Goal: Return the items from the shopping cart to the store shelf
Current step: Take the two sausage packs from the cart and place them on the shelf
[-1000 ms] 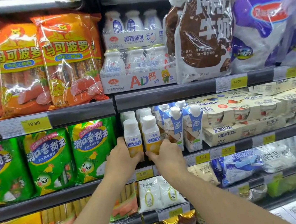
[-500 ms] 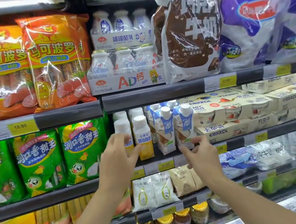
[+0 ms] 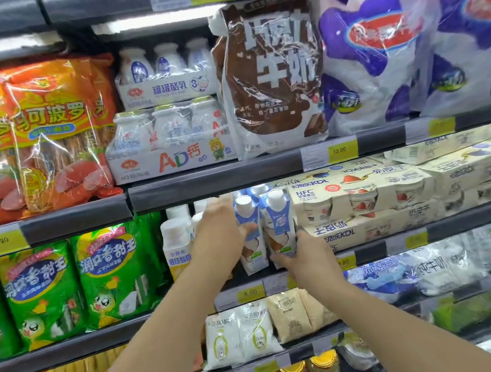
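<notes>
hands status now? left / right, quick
Left hand: fingers wrapped on the left blue-and-white carton.
Right hand: fingers against the base of the right blue-and-white carton; a firm grip cannot be told.

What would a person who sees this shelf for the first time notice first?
Probably the two hands in the middle: the left hand and the right hand are on two blue and white cartons standing on the shelf with the 6.00 tag. Above them, the big brown milk bag draws the eye, and on the far left the orange sausage packs.
</notes>
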`<state>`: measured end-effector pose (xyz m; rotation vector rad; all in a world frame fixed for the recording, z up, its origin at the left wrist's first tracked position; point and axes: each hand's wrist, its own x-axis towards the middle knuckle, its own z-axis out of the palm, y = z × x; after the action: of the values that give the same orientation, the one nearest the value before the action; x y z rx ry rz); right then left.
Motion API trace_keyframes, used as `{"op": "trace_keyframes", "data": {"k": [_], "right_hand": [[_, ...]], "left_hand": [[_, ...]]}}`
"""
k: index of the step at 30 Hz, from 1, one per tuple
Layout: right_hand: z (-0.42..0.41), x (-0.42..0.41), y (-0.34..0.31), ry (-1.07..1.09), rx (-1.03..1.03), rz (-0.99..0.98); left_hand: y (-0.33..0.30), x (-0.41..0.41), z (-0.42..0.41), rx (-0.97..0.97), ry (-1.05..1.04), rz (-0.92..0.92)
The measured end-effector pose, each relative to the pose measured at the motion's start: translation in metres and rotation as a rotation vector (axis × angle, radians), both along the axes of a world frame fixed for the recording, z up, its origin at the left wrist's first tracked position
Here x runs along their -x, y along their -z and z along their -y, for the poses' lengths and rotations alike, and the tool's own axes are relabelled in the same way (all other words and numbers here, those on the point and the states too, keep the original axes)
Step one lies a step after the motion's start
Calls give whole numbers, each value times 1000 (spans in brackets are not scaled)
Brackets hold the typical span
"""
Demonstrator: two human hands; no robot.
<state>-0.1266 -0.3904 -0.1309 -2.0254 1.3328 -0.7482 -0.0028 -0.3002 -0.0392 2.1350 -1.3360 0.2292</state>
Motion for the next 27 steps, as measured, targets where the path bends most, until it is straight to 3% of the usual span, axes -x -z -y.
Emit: {"op": "trace_keyframes", "data": {"k": [7, 12, 27], "right_hand": [[4, -1, 2, -32, 32, 12], [5, -2, 1, -43, 35, 23], [-1, 2, 3, -18, 78, 45]], "left_hand": [[-11, -1, 3, -30, 19, -246], [-13, -3, 6, -60, -3, -317], [-18, 3, 1, -68, -23, -294]]}}
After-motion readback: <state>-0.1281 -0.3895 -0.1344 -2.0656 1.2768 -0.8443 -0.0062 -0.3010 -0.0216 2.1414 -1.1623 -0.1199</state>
